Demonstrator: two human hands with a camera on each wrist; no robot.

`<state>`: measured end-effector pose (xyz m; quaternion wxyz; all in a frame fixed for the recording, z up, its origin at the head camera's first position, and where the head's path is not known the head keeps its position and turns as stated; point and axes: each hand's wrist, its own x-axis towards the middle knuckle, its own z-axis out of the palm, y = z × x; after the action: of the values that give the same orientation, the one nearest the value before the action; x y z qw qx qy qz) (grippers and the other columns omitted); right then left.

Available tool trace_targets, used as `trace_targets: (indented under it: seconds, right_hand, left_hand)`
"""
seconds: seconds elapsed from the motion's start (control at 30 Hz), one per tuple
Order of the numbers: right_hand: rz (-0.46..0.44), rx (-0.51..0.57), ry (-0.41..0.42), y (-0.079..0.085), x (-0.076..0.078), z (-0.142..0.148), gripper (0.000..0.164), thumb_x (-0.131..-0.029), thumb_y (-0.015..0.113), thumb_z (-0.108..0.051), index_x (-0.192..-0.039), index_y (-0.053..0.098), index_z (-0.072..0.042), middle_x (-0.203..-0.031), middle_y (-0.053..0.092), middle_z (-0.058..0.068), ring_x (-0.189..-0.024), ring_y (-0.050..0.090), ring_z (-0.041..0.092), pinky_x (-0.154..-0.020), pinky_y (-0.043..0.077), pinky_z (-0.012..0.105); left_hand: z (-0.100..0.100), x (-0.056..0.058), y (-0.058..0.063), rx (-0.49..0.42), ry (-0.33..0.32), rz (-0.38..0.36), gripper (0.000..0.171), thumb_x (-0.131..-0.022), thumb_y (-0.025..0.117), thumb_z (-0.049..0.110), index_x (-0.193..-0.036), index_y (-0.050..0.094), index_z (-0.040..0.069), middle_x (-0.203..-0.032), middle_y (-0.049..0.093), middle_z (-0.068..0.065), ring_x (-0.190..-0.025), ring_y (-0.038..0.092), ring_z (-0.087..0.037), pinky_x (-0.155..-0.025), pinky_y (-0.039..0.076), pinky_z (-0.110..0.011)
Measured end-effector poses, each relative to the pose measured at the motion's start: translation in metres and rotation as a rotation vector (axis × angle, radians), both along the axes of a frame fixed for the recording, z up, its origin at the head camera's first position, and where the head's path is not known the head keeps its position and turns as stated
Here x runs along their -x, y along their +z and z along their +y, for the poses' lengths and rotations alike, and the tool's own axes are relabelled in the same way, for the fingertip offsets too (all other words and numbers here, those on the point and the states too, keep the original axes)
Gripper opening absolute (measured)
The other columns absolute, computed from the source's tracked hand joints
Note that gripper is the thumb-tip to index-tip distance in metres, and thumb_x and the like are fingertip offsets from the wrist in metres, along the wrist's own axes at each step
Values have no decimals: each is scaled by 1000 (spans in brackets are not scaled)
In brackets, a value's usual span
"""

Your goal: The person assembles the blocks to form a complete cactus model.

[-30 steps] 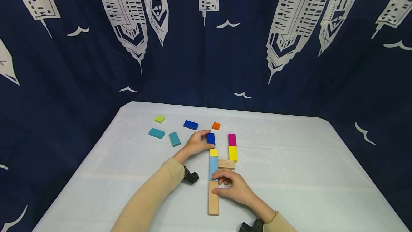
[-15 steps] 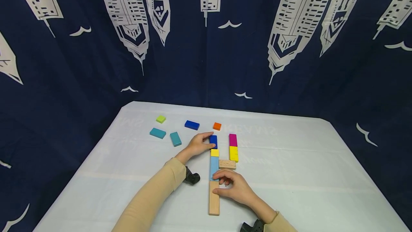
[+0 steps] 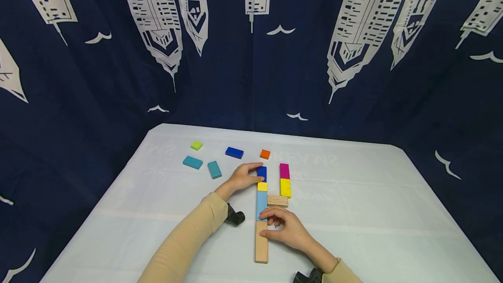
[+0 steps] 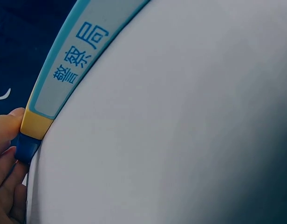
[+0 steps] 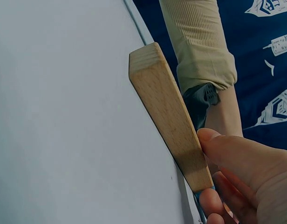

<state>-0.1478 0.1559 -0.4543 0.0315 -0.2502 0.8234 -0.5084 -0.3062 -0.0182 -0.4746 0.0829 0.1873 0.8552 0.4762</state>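
In the head view a row of blocks lies end to end: a plain wooden block [image 3: 261, 251], a light blue block [image 3: 262, 200], a yellow block [image 3: 262, 186] and a dark blue block [image 3: 261, 173] at the far end. My left hand [image 3: 242, 177] pinches the dark blue block between thumb and fingers, against the yellow one. My right hand [image 3: 288, 229] rests at the joint lower down, its thumb on the wooden block and its forefinger on the light blue one. Chinese characters show on the light blue block [image 4: 78, 60] in the left wrist view.
Right of the row lie a short wooden block [image 3: 277, 200], a yellow block [image 3: 285, 188] and a magenta block [image 3: 284, 170]. Farther back are an orange block [image 3: 265, 154], another dark blue block [image 3: 234, 152], a lime block [image 3: 196, 145] and teal blocks [image 3: 192, 162].
My left hand has drawn the dark blue block nearer and slightly right, closing the gap to the yellow block. My right hand has stayed in place.
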Motion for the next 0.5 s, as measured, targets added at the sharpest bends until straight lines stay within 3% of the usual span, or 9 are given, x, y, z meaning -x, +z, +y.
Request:
trace_targets:
  seconds: [0.27,0.4,0.5]
  right_hand:
    - [8,6,4,0,1,0,32,-75,79,-7,-104,67,-1,-97,64,15,-81,56,31,-69,49,28]
    - [-2,3,0,1,0,-1,32,-75,79,-8,-104,67,-1,-96,64,15,-81,56,31,-69,49,29]
    - [-9,2,-2,1,-1,-1,33,-75,79,-8,-104,67,-1,-98,64,14,-81,56,31,-69,49,29]
  left_hand:
    - [-1,-2,3,-37,8,21,54,-83,72,19,-133,53,6,-135,52,-9,-126,45,-25,-104,36,-38]
    - [-4,1,7,-64,77,58,54,-82,74,20,-131,55,7,-129,56,-12,-119,51,-24,-98,43,-37]
    - [-7,5,13,-84,177,105,50,-83,73,21,-128,58,7,-125,59,-12,-115,54,-24,-95,46,-37]
